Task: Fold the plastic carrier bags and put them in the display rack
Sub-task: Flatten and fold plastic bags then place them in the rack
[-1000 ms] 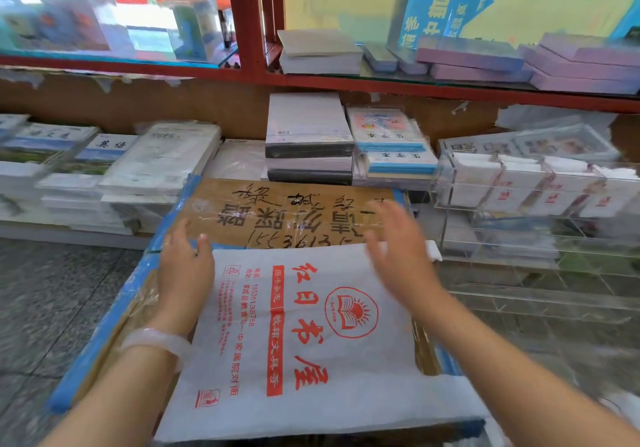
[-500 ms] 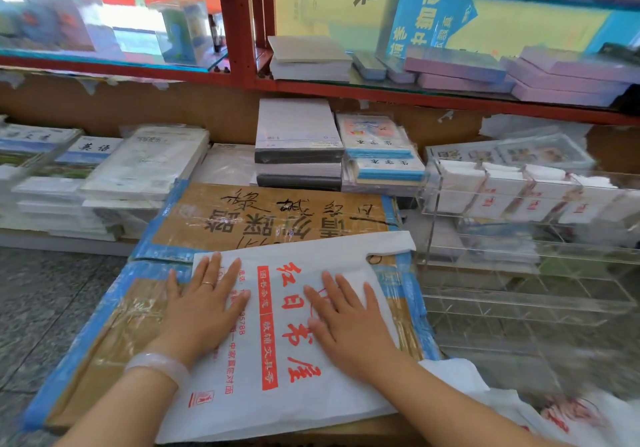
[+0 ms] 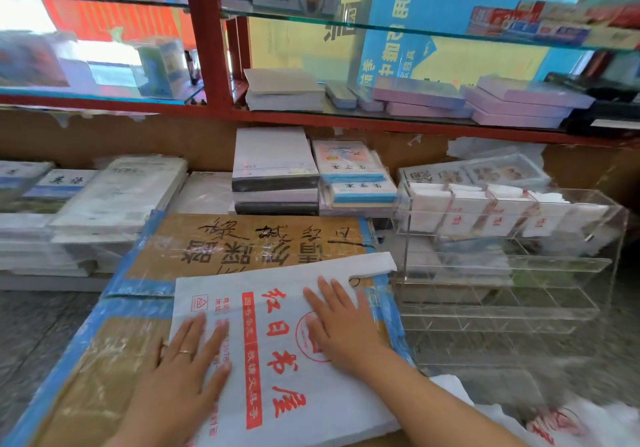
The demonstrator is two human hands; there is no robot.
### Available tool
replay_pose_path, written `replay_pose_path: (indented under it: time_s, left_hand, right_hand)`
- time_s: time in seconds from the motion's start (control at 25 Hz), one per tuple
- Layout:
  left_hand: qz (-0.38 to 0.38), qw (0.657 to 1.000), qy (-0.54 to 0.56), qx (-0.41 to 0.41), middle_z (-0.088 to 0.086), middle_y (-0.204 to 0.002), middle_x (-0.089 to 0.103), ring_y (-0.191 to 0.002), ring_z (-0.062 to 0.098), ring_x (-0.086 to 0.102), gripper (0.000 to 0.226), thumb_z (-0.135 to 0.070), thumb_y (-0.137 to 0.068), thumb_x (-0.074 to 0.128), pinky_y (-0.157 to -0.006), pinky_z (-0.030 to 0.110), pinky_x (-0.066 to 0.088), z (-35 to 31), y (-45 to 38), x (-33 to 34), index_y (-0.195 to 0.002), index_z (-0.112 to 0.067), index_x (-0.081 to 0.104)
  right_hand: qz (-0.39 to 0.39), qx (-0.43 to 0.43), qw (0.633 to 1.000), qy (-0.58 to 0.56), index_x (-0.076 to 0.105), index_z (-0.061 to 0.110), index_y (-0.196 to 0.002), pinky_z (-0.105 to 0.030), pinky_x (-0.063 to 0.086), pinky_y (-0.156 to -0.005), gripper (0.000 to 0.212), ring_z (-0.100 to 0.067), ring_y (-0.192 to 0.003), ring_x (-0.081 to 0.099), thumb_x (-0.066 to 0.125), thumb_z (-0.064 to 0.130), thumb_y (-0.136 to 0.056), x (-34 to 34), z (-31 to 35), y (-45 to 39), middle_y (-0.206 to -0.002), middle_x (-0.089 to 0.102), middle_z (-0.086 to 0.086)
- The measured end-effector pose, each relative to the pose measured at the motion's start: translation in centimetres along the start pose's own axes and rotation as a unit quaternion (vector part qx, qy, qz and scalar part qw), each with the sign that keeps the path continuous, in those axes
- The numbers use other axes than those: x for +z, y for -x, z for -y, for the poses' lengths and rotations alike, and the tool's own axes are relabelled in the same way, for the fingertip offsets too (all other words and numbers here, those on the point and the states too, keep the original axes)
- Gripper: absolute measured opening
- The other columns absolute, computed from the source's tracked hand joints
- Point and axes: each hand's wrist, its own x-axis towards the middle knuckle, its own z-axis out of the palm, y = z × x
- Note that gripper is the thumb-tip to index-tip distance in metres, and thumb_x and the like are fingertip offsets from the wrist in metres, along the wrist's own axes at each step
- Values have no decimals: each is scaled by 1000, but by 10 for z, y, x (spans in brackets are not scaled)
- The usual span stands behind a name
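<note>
A white plastic carrier bag (image 3: 277,335), printed with red characters and a round red emblem, is being pressed flat on a taped brown cardboard box (image 3: 104,370); its cut-out handle end is lying at the far right, just beside the display rack (image 3: 502,273). It is being held down by the left hand (image 3: 187,367), fingers spread over the near-left edge, and by the right hand (image 3: 341,325), flat and open over the emblem. Small folded white bags (image 3: 485,211) are being kept in the top tier of the clear acrylic rack, side by side; what is lying in the lower tiers cannot be told.
</note>
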Motion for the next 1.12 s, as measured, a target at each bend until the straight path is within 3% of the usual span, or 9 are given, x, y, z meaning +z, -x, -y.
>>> replay_pose_path:
  time_s: [0.12, 0.28, 0.4, 0.52, 0.6, 0.72, 0.88, 1.0, 1.12]
  left_hand:
    - [-29, 999, 4, -14, -14, -139, -29, -132, 3, -22, 94, -69, -52, -25, -112, 35, -14, 19, 16, -4, -133, -22, -30]
    - [63, 994, 9, 90, -4, -154, 23, -129, 16, 39, 58, -41, -92, 22, -111, 24, 6, 48, 52, -13, -148, -28, 22]
    - [131, 977, 18, 170, -38, -147, -10, -138, -10, -8, 90, -16, -79, 56, -112, 22, 3, 63, 64, -29, -136, -64, 4]
    - [55, 963, -24, 262, -39, -133, -28, -129, -9, -27, 63, -62, -87, 41, -107, 20, -13, 60, 82, -38, -117, -70, -14]
    - [100, 973, 11, 207, -29, -144, -22, -135, -4, -17, 74, -79, -75, 32, -106, 18, -12, 50, 89, -31, -126, -65, -20]
    - [7, 984, -46, 170, -14, -130, 51, -115, 8, 50, 77, -69, -82, 27, -110, 28, 16, 54, 83, -22, -148, -38, 2]
    - [-88, 971, 103, 197, -24, -112, 52, -95, -1, 51, 28, -47, -97, 35, -78, 5, 38, 43, 87, -30, -118, -51, 53]
    - [-62, 924, 377, -2, -13, -82, 66, -81, 5, 58, 24, -19, -93, 52, -66, 8, 36, 30, 81, -36, -77, -20, 71]
    - [-102, 860, 476, -153, 6, -80, 65, -77, 18, 57, 28, -23, -96, 46, -65, 25, 39, 25, 68, -47, -82, -8, 65]
  right_hand:
    - [-21, 86, 995, 38, -3, 31, -151, -47, -15, -111, 108, -17, -146, -12, -41, 67, -56, -12, -39, 12, -159, -10, 1]
    - [2, 35, 999, 10, 3, 29, -151, -39, 0, -117, 55, -16, -146, 0, 20, 45, -101, -34, -39, 44, -160, -2, 0]
    - [34, -148, 988, -3, 8, 35, -150, -23, -3, -113, 63, -10, -145, 3, 29, 56, -95, -41, -12, 82, -159, 1, 7]
    - [104, -242, 964, 17, -5, 44, -147, -26, -20, -106, 71, -3, -138, -17, 36, 63, -91, -30, 6, 111, -158, -10, 10]
    - [141, -252, 956, 44, -29, 53, -132, -30, -23, -105, 83, -5, -136, -24, 44, 57, -92, -20, 6, 119, -156, -18, 8]
    - [113, -229, 966, 48, -42, 60, -115, -33, -4, -116, 92, -14, -146, -1, 46, 39, -96, -12, 2, 125, -159, -11, 4]
    - [90, -194, 977, 15, 0, 44, -146, -32, 31, -108, 67, -18, -136, 31, 42, 23, -98, -36, 4, 132, -157, 16, 5]
    - [54, -160, 985, 21, 21, 36, -147, -29, 37, -98, 53, -15, -124, 46, 40, 26, -99, -63, 6, 128, -142, 45, 8]
    - [-115, -114, 987, 23, 41, 30, -138, -30, 32, -103, 51, -16, -117, 53, 59, 26, -91, -87, -7, 109, -127, 58, 8]
